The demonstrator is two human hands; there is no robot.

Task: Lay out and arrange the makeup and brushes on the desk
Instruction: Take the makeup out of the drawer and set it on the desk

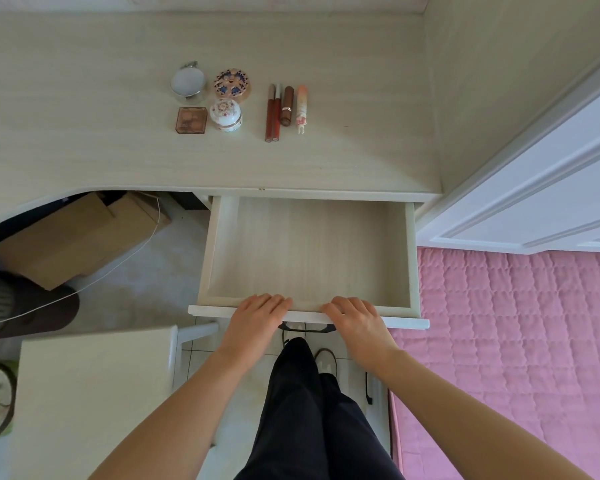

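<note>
Left hand (257, 315) and right hand (355, 318) on drawer (305, 254) front, fingers (274, 301) hooked over its lip, probably to slide it shut. Makeup (191, 120) sits on bench (84, 133): jars (226, 114) clustered left, tubes (286, 105) in a row beside them. I read that as sorted by type.

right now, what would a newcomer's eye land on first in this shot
The open drawer in the middle, its bare bottom showing, with the left hand and right hand hooked over its front edge. Behind it on the desk, four small jars and compacts sit in a square beside a row of four tubes. A pink quilt fills the lower right.
</note>
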